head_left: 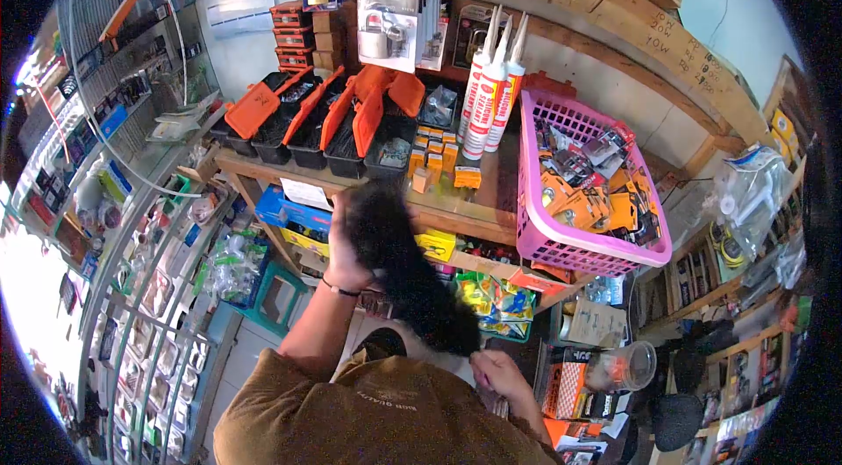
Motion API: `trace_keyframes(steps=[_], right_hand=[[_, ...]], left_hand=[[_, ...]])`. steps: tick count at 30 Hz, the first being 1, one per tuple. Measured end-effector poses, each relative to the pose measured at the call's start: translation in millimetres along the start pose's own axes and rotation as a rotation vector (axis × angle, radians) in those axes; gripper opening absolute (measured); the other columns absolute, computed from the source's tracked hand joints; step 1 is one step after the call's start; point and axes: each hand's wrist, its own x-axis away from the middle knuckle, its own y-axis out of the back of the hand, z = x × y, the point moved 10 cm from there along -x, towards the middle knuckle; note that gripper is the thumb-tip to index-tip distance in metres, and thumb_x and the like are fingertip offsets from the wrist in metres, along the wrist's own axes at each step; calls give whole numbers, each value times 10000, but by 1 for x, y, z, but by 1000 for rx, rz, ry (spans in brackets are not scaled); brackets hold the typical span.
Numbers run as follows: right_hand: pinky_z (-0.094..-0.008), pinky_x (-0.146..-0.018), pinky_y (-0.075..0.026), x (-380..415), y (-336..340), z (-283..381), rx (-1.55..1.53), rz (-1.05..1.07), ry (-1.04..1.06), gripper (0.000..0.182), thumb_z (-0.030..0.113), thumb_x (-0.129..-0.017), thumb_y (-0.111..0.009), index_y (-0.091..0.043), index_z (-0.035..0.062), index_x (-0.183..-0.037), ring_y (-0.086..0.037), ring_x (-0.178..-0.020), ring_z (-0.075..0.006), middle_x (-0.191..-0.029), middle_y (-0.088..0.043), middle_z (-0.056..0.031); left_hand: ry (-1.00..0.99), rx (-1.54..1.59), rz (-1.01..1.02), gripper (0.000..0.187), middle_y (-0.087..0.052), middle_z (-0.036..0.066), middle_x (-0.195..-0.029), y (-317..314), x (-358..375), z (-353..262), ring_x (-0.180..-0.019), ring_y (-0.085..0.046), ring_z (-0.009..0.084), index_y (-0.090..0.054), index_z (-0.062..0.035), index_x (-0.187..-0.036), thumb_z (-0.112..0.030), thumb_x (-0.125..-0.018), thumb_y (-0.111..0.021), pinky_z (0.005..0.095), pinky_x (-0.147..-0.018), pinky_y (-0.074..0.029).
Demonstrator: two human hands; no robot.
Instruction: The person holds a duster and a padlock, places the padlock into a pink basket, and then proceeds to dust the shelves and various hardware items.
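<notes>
A long black fluffy duster (408, 268) slants across the front of my body, from the shelf edge down toward my right side. My left hand (348, 250) is closed around the left side of its upper part; most of the fingers are hidden by the black pile. At its lower end my right hand (498, 374) is closed in a fist on the duster, and any handle is hidden in the grip. Just beyond the duster's top stand black bins (346, 162) with orange lids, holding small hardware.
On the wooden shelf (351, 186) stand small orange-yellow boxes (430, 153), white silicone sealant tubes (491, 105) and a pink basket (596, 250) of packaged goods. Carded padlocks (383, 22) hang above. A glass display rack (145, 333) is at left, a green stool (276, 298) below.
</notes>
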Motion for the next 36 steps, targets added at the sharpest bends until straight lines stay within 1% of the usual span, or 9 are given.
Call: trace_keyframes(steps=[3, 4, 6, 8, 14, 17, 21, 32, 36], right_hand=[[-210, -444, -308, -1, 0, -6, -117, -30, -103, 357, 261, -893, -438, -479, 61, -600, -393, -467, -60, -523, -438, 24], [-206, -413, -294, -4, -7, 6, 50, -26, 84, 359, 264, -895, -433, -472, 62, -600, -376, -434, -58, -514, -433, 24], [-202, -382, -280, -4, -10, 29, 211, -39, 281, 362, 266, -897, -429, -465, 63, -600, -358, -400, -56, -505, -428, 25], [-189, -373, -278, -4, 6, 15, -107, -81, -11, 358, 284, -901, -422, -485, 59, -630, -357, -398, -47, -508, -429, 26], [-226, -438, -323, -4, -8, 38, -191, -44, 55, 347, 337, -888, -439, -506, 55, -696, -391, -470, -68, -555, -435, 25], [-211, -371, -304, -6, -4, 57, -264, -34, 2, 335, 321, -902, -396, -492, 53, -725, -373, -401, -69, -544, -442, 9], [-204, -337, -311, -28, 6, 90, -329, -44, -3, 328, 324, -909, -356, -475, 58, -758, -380, -365, -78, -505, -432, -3], [-264, -329, -348, -134, 17, 192, -599, -81, 117, 263, 328, -836, -514, -425, 82, -868, -405, -338, -129, -496, -394, -2], [-269, -360, -384, -177, 29, 213, -544, -157, 158, 235, 288, -822, -518, -437, 77, -887, -439, -376, -135, -549, -439, -10]], left_hand=[[2, 142, -245, 793, -489, 145, -1149, -11, 0, -2, -1034, -480, 309, -422, -34, -1185, -687, -752, -295, 446, -939, -328], [76, 295, 128, 781, -486, 144, -1154, -27, -5, 0, -1034, -480, 308, -421, -39, -1185, -679, -752, -309, 452, -929, -340], [67, -271, -96, 750, -489, 146, -1151, 11, -3, -4, -1033, -481, 310, -434, -43, -1170, -660, -754, -341, 451, -927, -347], [1, 177, -203, 717, -482, 130, -1178, 8, -4, -10, -1066, -470, 294, -414, -64, -1215, -633, -789, -322, 428, -941, -342], [-10, 34, -279, 734, -466, 126, -1205, 21, -15, -22, -1075, -468, 286, -409, -70, -1228, -649, -791, -288, 424, -947, -335], [-3, -54, -516, 763, -548, 130, -1002, 69, 6, -28, -938, -526, 293, -459, -44, -1136, -683, -776, -246, 448, -833, -418], [80, 84, -491, 781, -553, 88, -801, 88, 42, -23, -674, -541, 258, -483, -40, -1076, -702, -768, -207, 460, -695, -455], [49, -5, -562, 672, -546, 82, -812, 109, 92, -50, -695, -554, 255, -451, -58, -1106, -638, -785, -341, 463, -639, -467], [72, -16, -467, 507, -539, 74, -835, 105, 95, -48, -748, -543, 244, -427, -74, -1141, -464, -817, -407, 458, -652, -468]])
